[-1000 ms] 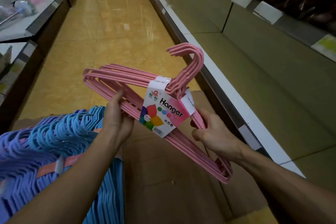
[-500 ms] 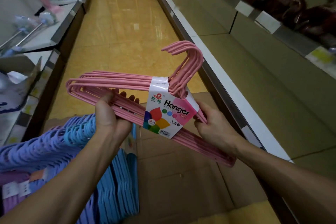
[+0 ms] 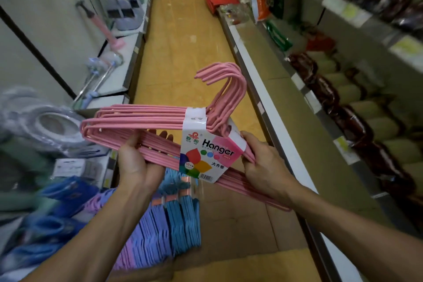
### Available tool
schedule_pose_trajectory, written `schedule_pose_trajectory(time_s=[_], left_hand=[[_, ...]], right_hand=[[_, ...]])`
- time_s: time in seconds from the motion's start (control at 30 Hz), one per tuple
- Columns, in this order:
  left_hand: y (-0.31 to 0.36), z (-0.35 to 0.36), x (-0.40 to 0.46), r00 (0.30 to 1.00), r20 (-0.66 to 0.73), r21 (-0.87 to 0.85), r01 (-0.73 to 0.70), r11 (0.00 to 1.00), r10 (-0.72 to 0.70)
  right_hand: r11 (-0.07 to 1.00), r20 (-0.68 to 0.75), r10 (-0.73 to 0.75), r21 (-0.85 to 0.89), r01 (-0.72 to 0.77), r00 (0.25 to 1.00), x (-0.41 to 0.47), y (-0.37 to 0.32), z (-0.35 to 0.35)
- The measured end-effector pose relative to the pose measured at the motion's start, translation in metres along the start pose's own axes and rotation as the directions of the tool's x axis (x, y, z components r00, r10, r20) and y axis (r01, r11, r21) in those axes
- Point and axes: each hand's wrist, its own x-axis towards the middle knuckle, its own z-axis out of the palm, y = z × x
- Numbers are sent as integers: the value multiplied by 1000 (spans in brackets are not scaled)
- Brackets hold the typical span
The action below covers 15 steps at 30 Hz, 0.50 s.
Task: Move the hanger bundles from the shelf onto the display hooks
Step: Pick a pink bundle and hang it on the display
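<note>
A bundle of pink hangers (image 3: pixel 142 117), banded with a white "Hanger" label (image 3: pixel 207 154), is held in the air in front of me, hooks pointing up and away. My left hand (image 3: pixel 135 162) grips its lower bars on the left side. My right hand (image 3: pixel 263 167) grips the right shoulder beside the label. Below lie more bundles, blue hangers (image 3: pixel 183 210) and purple hangers (image 3: pixel 148 236), standing in a cardboard box (image 3: pixel 240 224).
A store aisle with a yellow floor (image 3: pixel 183 36) runs ahead. A long shelf (image 3: pixel 286 144) with dark packaged goods (image 3: pixel 343 121) lines the right. On the left stand shelves with mops (image 3: pixel 100 27), tape rolls (image 3: pixel 50 126) and blue items (image 3: pixel 64 190).
The view has tilted up and turned left, showing more of the aisle and left shelves. The pink bundle has levelled out and risen slightly; both hands keep their grip.
</note>
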Motion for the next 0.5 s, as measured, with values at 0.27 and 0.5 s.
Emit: schedule_pose_trajectory(time_s=[0.27, 0.5], left_hand=[[146, 114, -120, 999, -1, -69, -51, 996, 51], [263, 210, -205, 988, 48, -69, -143, 987, 146]], right_hand=[[998, -34, -3, 69, 5, 999, -22, -174, -116], [992, -95, -120, 30, 123, 988, -30, -312, -215]])
